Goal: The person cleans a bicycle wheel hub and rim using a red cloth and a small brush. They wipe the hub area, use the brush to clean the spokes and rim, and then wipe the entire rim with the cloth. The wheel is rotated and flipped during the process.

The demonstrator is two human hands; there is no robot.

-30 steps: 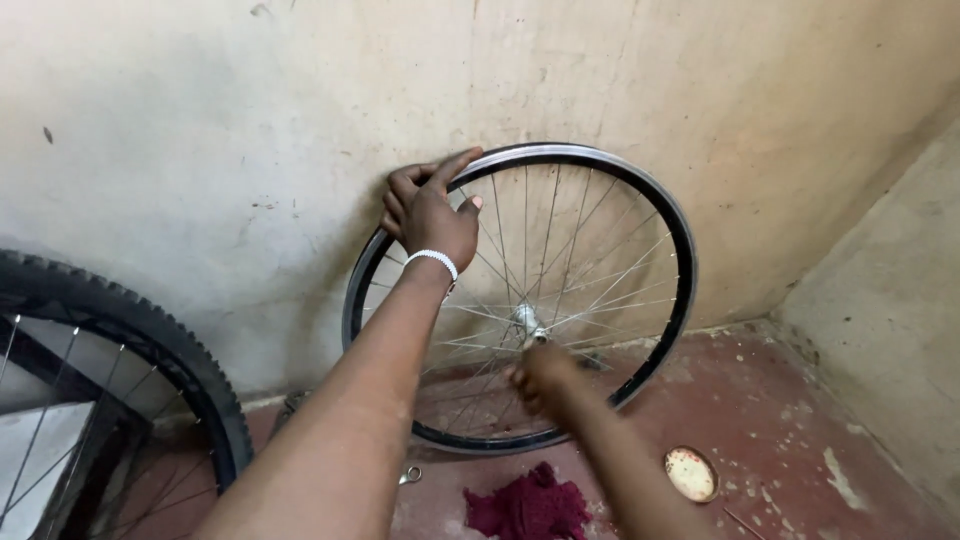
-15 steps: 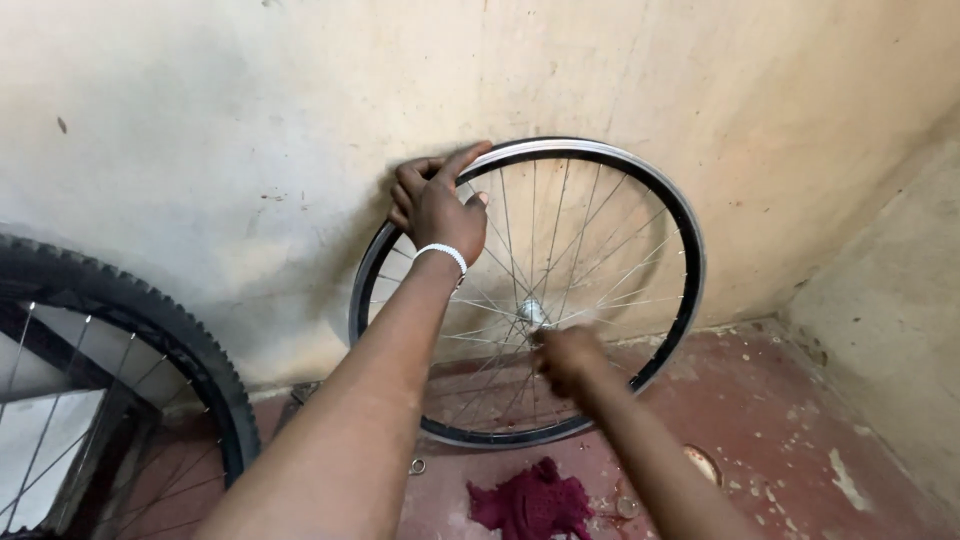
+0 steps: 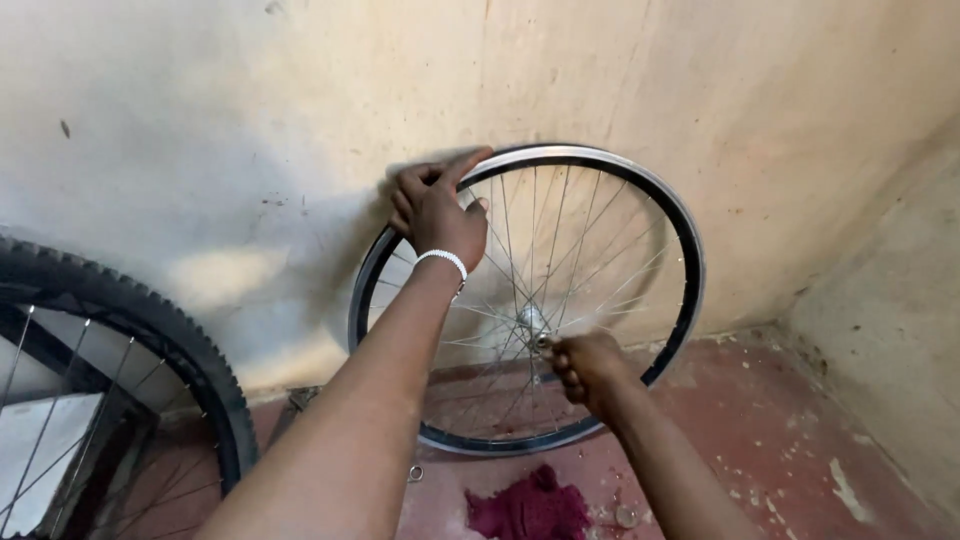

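A rough bicycle-repair corner — a bare black-rimmed spoked wheel leans against a stained, scuffed plaster wall, a knobby-tyred bicycle wheel stands beside it, and a crumpled dark-red rag lies on the worn red cement floor.

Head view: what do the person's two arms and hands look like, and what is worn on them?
Both forearms are bare, with no sleeves and no gloves in view. The left hand has a white beaded bracelet around its wrist. The right hand wears nothing visible.
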